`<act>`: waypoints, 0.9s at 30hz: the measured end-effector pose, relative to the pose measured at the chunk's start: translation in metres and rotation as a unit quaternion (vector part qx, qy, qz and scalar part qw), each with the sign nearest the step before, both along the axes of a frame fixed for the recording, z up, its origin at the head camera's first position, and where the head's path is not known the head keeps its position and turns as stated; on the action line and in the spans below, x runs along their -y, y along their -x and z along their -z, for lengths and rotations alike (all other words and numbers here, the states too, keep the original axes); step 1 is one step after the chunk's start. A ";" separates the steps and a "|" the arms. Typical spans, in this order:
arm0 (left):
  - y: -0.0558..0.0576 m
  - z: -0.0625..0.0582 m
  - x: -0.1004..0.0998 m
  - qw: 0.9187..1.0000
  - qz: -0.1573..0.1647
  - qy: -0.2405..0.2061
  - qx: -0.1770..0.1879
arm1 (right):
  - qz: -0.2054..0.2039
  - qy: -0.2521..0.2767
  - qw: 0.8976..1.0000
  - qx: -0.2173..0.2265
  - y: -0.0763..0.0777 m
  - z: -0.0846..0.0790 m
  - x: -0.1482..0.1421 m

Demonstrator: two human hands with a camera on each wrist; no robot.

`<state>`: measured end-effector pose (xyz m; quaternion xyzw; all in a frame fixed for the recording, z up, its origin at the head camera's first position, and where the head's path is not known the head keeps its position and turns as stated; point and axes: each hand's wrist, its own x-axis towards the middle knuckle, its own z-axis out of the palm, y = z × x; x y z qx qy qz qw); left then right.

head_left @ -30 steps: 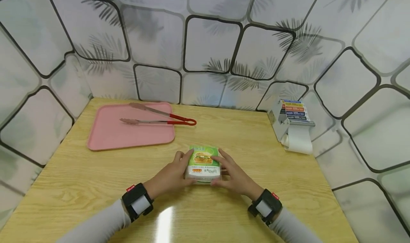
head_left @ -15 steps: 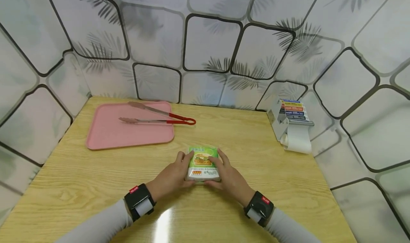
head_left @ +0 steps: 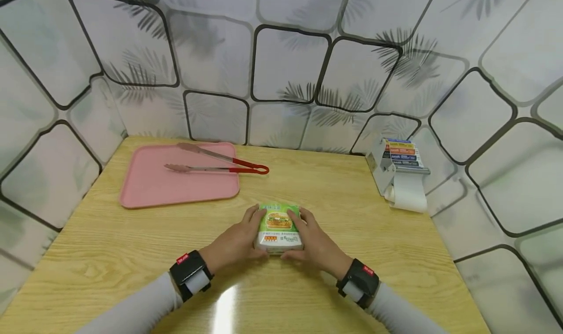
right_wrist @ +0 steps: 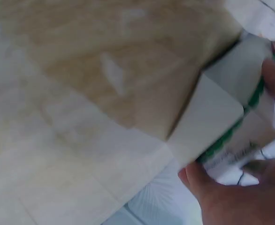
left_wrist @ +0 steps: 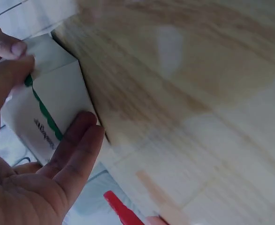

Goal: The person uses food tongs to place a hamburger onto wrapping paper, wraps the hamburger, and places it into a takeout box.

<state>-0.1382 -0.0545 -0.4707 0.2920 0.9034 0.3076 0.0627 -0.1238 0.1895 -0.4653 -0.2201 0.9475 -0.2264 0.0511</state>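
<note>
A green-and-white burger box, with a picture of a burger on its lid, sits at the middle of the table. My left hand grips its left side, thumb at the front lower corner. From the other side my right hand holds it, index finger over the lid's edge and thumb along the front. In the left wrist view, two fingers press the white side of the box near a green wavy line. The right wrist view shows the same box between right thumb and fingers, its lid down.
A pink tray lies at the back left of the wooden table. Tongs with red handles rest across it, handles past its right edge. A dispenser with a white paper roll stands at the right, by the patterned wall.
My right hand has shifted slightly left and settled against the box's right side, its thumb sliding inward along the front. The left hand and the box stay nearly in place.
</note>
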 end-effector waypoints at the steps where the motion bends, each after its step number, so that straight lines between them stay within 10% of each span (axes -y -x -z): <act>1: 0.000 0.000 0.001 1.000 0.002 0.000 0.010 | 0.003 0.009 1.000 0.026 0.001 -0.003 -0.002; 12: 0.014 -0.016 0.007 0.999 0.006 0.013 0.038 | -0.022 0.078 0.987 0.138 0.015 -0.017 -0.014; 27: 0.013 -0.013 0.006 1.000 0.015 0.001 0.026 | -0.029 0.100 0.985 0.140 0.016 -0.009 -0.015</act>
